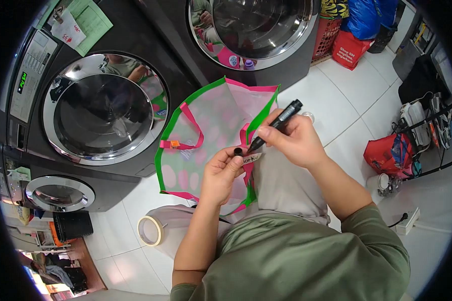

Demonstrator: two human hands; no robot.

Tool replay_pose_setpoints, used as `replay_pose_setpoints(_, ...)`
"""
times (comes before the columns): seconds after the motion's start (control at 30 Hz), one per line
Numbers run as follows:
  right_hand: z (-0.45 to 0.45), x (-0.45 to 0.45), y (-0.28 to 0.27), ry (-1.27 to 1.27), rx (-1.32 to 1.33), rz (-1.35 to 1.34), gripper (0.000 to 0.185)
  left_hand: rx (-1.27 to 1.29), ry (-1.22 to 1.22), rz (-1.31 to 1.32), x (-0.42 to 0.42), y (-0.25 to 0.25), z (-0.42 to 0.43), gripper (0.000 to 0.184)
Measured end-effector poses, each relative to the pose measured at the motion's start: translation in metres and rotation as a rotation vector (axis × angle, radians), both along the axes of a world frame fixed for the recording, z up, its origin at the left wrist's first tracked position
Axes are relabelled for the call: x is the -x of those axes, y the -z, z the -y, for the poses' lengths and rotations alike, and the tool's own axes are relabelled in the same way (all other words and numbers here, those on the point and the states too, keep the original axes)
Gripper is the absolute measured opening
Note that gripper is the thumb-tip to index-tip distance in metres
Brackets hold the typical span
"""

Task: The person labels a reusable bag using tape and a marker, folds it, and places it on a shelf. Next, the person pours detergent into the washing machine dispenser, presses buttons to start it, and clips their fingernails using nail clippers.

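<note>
Front-load laundry machines [103, 110] line room; white floor tiles [331, 86] beneath. Green-trimmed tote bag [213, 128] lies before us, probably for easy reach. Above it, our right hand [299, 143] grips black marker [281, 123] near handwritten label [251, 158]; our left hand [219, 178] pinches label, seemingly steadying it, plus marker cap [238, 151].

I have the left hand [218, 175] near the middle of the frame, its fingers curled and its thumb [232, 167] pressing toward them in a pinch. The left forearm [198, 233] rises steeply from the bottom edge, with the wrist nearly straight. The right hand [299, 140] sits higher and to the right, fingers folded into a firm grip, thumb reaching left. I see the right forearm [344, 185] slanting up and leftward from the lower right. Both elbows are bent, the hands near each other.
</note>
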State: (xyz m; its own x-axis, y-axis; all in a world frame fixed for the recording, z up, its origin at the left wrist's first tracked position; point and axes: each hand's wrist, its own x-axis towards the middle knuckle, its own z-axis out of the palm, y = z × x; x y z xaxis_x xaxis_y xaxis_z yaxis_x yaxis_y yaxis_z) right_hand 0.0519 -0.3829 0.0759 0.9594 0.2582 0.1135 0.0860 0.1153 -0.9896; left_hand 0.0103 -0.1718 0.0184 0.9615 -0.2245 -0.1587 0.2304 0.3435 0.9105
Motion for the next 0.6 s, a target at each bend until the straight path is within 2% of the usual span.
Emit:
replay_pose_setpoints(0.03, -0.006, -0.001, -0.002, 0.046, 0.06, 0.063, 0.032, -0.064, -0.02, -0.02, 0.0, 0.001, -0.001, 0.024)
replay_pose_setpoints(0.13, -0.015, -0.007, 0.005, 0.028, 0.149, 0.077, 0.039, -0.167, -0.01, 0.039, 0.004, -0.004, 0.0, 0.024)
replay_pose_setpoints(0.17, -0.011, -0.007, 0.001, -0.04, 0.316, -0.017, 0.023, -0.184, -0.005, 0.056, 0.005, -0.005, -0.001, 0.026)
replay_pose_setpoints(0.27, -0.015, -0.008, -0.013, -0.067, 0.423, 0.041, 0.021, -0.227, 0.013, 0.101, 0.007, -0.009, -0.002, 0.029)
replay_pose_setpoints(0.43, -0.027, -0.02, -0.003, -0.289, 0.384, 0.046, 0.022, -0.219, 0.012, 0.154, 0.006, -0.016, -0.005, 0.029)
replay_pose_setpoints(0.47, -0.03, -0.022, -0.002, -0.352, 0.352, 0.062, 0.022, -0.097, 0.069, 0.127, 0.005, -0.014, -0.01, 0.03)
replay_pose_setpoints(0.5, -0.037, -0.021, -0.014, -0.418, 0.187, -0.13, 0.021, 0.026, 0.125, 0.098, 0.002, -0.01, -0.018, 0.031)
replay_pose_setpoints(0.6, -0.053, -0.032, -0.023, -0.575, 0.179, -0.21, 0.021, 0.265, 0.199, 0.038, 0.001, -0.008, -0.032, 0.039)
